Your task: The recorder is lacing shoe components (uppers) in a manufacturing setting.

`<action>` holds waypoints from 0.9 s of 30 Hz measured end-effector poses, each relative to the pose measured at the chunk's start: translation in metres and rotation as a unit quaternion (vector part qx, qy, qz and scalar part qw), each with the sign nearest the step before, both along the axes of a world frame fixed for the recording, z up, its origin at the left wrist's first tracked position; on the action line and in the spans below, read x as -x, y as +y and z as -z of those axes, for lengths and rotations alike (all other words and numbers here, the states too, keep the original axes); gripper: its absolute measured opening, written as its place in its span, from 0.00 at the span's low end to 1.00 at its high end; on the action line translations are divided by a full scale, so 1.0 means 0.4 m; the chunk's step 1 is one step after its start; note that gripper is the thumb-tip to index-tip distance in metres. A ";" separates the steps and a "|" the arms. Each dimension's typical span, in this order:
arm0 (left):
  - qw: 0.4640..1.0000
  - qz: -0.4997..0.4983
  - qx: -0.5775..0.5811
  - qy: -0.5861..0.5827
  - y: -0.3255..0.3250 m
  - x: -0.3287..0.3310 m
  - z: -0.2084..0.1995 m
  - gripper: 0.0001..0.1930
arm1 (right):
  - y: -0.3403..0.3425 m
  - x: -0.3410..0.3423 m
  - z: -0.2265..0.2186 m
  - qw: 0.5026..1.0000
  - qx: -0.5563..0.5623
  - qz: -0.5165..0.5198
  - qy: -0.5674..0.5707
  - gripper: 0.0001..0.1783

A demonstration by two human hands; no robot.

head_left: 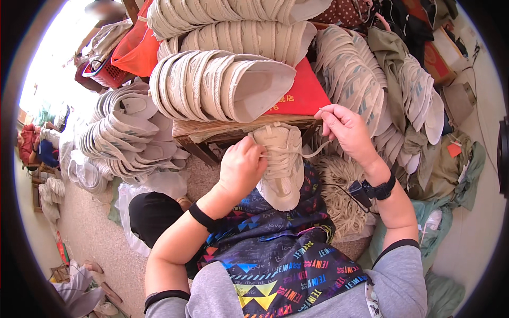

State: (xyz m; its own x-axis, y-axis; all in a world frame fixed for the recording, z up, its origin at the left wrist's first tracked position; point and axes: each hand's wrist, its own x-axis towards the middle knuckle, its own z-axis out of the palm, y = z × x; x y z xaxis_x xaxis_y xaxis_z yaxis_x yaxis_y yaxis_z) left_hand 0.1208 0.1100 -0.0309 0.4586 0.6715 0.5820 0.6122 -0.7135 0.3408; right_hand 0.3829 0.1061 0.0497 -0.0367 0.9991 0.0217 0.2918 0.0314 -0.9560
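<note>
Lap covered by a colourful patterned apron (275,254) filled the near foreground, with a single beige shoe (279,164) resting on it, toe toward the wearer. The left hand (242,167) was closed around the shoe's side near the eyelets, fingers pinched at the lacing. The right hand (343,127) was raised up and to the right, thumb and fingers clamped on the end of a pale lace (313,151) drawn taut from the shoe. The two hands were well apart. Several crossings of lace already showed over the tongue, so the lacing looked partly done, with the upper eyelets seemingly left to thread; how many remained could not be told.

Just beside the right knee lay a loose heap of cream laces (342,196). Beyond the shoe stood a low wooden desk (222,132) carrying nested stacks of beige shoe uppers (212,87), apparently unlaced, over a red bag (302,95). More stacks of uppers (127,138) spread across the floor to the left, and another curved row (360,79) stood to the right beside a heap of olive cloth (392,58). Judging by these piles, most of the work still lay ahead. Farther back, a red basket (106,74) sat near another person, mostly out of view.
</note>
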 end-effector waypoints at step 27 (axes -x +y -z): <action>0.937 -0.041 0.308 -0.158 -0.016 0.028 0.056 0.07 | -0.001 -0.296 -0.165 0.909 -0.242 0.324 0.101 0.13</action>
State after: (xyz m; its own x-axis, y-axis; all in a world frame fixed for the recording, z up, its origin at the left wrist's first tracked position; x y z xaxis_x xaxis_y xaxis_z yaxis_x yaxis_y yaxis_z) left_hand 0.1097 0.1038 -0.0532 0.2616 0.9501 0.1700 0.4558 -0.2768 0.8460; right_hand 0.5012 0.1058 0.1158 0.6095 0.6817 0.4048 0.2186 0.3463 -0.9123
